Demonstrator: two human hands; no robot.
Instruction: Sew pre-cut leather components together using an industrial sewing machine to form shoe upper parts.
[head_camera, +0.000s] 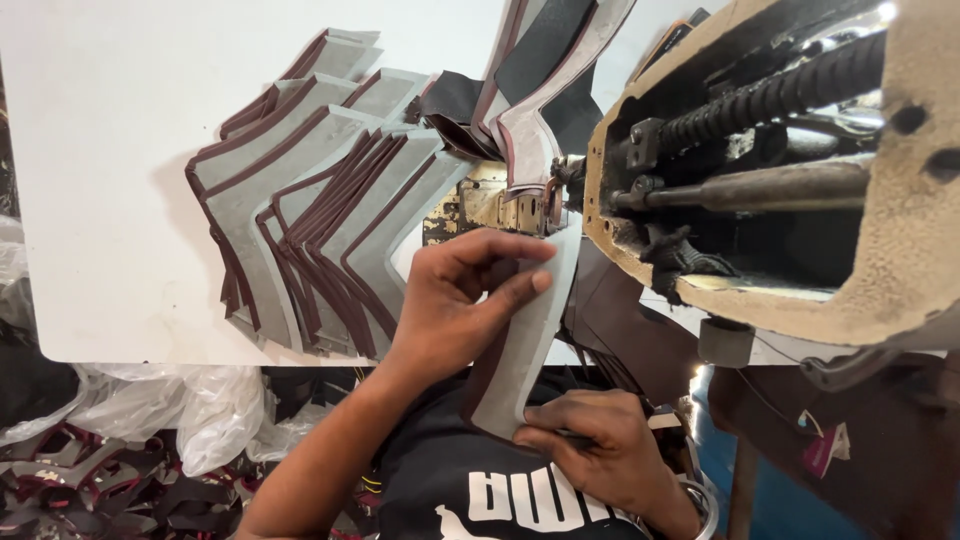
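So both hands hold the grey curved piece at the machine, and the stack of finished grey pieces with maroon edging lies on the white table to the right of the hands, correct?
Not quite. The head view shows the stack of grey pieces on the white table to the left of the hands, not the right. The left hand and right hand do hold the grey curved piece at the machine.

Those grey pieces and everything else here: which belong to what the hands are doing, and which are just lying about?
In use:
- grey curved piece, held by left hand and right hand
- sewing machine, piece fed into it
- fanned stack of grey pieces on white table

Lying about:
- plastic bags
- dark scraps below the table
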